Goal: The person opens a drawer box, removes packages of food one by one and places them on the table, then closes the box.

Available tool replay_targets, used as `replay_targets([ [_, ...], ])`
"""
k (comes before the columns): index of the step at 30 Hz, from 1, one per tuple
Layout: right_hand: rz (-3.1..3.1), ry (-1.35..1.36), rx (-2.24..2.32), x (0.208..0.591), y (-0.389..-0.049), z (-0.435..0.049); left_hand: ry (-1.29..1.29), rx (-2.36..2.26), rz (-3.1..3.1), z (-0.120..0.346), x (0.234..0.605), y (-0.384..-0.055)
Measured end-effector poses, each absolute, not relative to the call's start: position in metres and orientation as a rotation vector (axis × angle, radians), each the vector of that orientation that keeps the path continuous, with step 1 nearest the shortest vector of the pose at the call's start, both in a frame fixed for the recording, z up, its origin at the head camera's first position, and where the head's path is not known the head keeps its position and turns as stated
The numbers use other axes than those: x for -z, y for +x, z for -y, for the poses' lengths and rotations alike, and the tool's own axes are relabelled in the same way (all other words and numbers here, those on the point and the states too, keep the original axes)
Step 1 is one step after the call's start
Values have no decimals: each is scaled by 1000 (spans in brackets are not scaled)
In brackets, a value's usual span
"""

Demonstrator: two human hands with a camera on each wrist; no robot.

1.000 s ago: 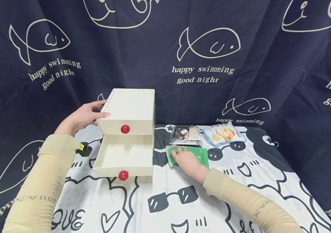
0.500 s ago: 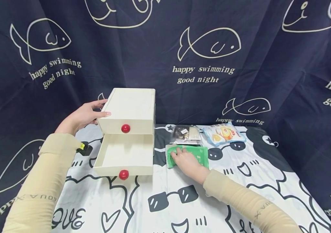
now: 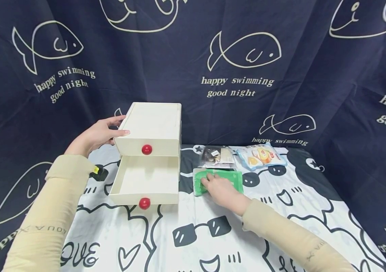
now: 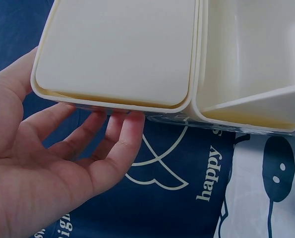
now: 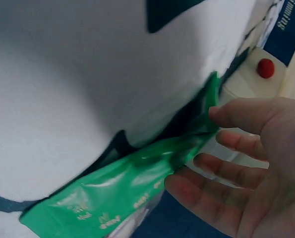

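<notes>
A cream two-drawer cabinet point(image 3: 153, 121) stands at the left, its upper drawer point(image 3: 132, 147) closed and its lower drawer point(image 3: 148, 179) pulled out with nothing inside. My left hand point(image 3: 94, 136) grips the cabinet's upper left edge, thumb over the top and fingertips against the side, as the left wrist view also shows. On the cloth to the right lies a flat green packet point(image 3: 235, 179). My right hand point(image 3: 221, 190) holds it near its left end. In the right wrist view the thumb and fingers bracket the packet point(image 5: 107, 198), which creases between them.
Behind the green packet lie a clear bag of dark and pale contents point(image 3: 217, 156) and a blue-and-white snack bag point(image 3: 261, 155). Red round knobs point(image 3: 144, 203) stick out from the drawer fronts. A navy curtain point(image 3: 240, 124) hangs close behind the cabinet.
My right hand has shifted slightly right and toward me over the green packet, which barely moves. The left hand stays on the cabinet.
</notes>
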State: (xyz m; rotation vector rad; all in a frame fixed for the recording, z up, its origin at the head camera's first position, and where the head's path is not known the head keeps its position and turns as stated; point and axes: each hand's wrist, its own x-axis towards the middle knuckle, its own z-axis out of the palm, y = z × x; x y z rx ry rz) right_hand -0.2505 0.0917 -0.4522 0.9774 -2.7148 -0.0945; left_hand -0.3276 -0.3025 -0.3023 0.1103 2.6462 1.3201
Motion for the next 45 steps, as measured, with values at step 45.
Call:
replay_targets([
  [45, 2227, 1210, -171, 374, -202, -32, 108, -1299, -2664, 301, 303, -328],
])
